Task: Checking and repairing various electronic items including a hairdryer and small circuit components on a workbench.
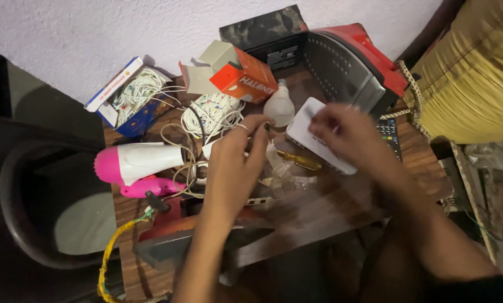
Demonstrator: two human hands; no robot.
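Observation:
My left hand (237,163) hovers over the middle of a cluttered wooden table (319,216), fingers slightly spread, just above a screwdriver with a yellow handle (302,161) and scraps of clear plastic (279,168). It holds nothing that I can make out. My right hand (347,137) is blurred and rests on a flat white box (313,132), fingers laid over its top. A white light bulb (278,106) lies just behind the two hands.
A pink and white hair dryer (136,165) lies at left beside coiled white wire (212,115). An orange carton (243,81), a blue box of wire (128,98), a red and grey appliance (347,62), a remote (389,134), a yellow cable (111,252).

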